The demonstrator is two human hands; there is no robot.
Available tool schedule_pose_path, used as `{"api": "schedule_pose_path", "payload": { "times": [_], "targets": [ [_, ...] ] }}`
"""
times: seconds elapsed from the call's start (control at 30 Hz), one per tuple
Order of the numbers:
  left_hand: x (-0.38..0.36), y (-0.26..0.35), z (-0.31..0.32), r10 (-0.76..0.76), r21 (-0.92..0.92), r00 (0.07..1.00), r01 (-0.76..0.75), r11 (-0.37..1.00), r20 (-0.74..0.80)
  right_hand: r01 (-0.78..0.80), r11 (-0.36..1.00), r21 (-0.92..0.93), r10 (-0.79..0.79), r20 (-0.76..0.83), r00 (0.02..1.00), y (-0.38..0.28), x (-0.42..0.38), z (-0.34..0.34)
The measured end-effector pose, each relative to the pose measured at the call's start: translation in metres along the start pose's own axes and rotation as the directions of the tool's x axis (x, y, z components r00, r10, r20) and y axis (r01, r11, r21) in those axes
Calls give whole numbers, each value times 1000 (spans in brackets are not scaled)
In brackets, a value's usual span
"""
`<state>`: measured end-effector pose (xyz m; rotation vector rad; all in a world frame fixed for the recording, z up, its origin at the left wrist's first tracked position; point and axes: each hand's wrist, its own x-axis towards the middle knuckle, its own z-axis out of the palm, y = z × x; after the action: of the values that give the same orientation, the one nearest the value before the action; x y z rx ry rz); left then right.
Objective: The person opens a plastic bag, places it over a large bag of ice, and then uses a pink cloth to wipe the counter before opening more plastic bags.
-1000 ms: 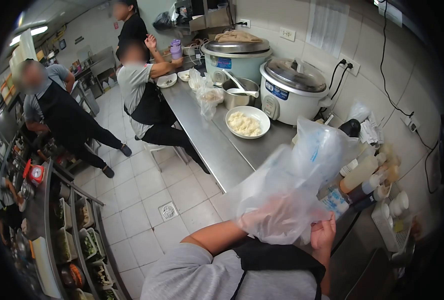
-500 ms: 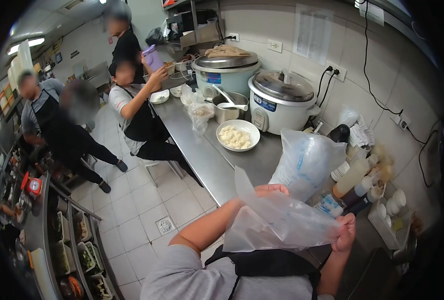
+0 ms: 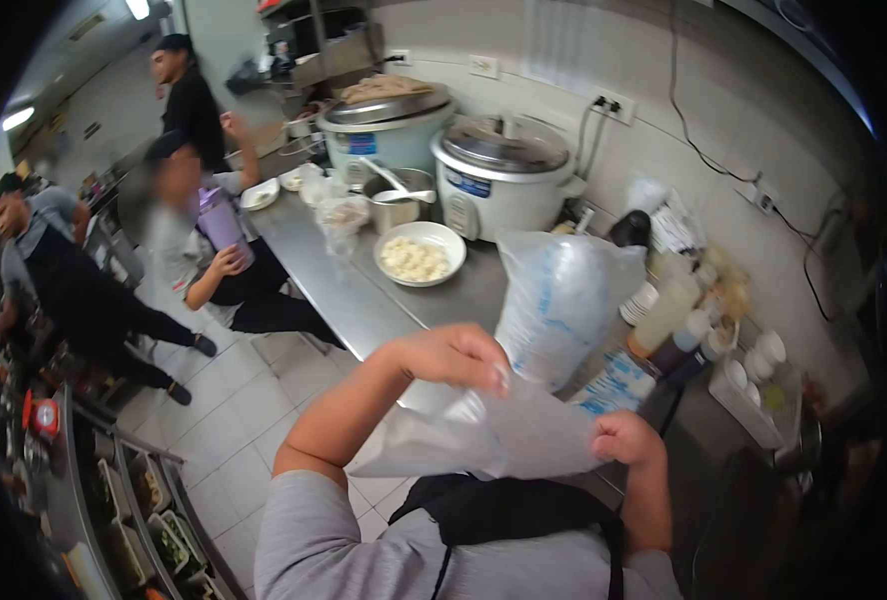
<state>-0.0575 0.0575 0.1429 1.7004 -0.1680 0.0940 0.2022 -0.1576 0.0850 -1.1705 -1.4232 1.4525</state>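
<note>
Between my hands, in front of my apron, a translucent plastic bag [image 3: 524, 435] is stretched out. My left hand [image 3: 459, 357] pinches its upper edge, thumb and fingers closed on the plastic. At the bag's right end, my right hand [image 3: 632, 440] is closed on a corner. The bag looks flat, and its lower left part hangs toward my left forearm. Just beyond it stands a large, full clear bag with blue print [image 3: 559, 305]. Farther back on the counter is a white bowl [image 3: 456, 272] of pale, crumbly food.
Two large rice cookers [image 3: 509, 185] line the wall, with a metal pot [image 3: 404, 212] holding utensils before them. Bottles [image 3: 664, 325] and a white basket [image 3: 764, 410] crowd the right. Several people are at left, one seated with a purple tumbler [image 3: 226, 220]. Food bins [image 3: 169, 535] fill the lower left.
My left hand has come up from behind the bag to its upper edge. The view has shifted. The seated person has lowered the purple tumbler.
</note>
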Motion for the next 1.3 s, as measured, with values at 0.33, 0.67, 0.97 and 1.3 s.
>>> {"api": "schedule_pose_path", "payload": {
  "times": [0.33,0.67,0.97,1.3],
  "targets": [
    [63,31,-1,50,-755,860,-472,455,-507,792,217,571,-786,-379,489,-100,82,-45],
    [102,-48,-55,487,471,629,-210,857,-606,376,751,542,-168,-393,904,-88,148,-126],
    [91,-139,-41,92,-930,949,-315,188,-303,327,629,705,41,-450,892,21,141,-105],
    [84,-231,-21,-304,-877,838,-360,317,-454,377,486,789,278,-548,789,115,154,-69]
  ]
}}
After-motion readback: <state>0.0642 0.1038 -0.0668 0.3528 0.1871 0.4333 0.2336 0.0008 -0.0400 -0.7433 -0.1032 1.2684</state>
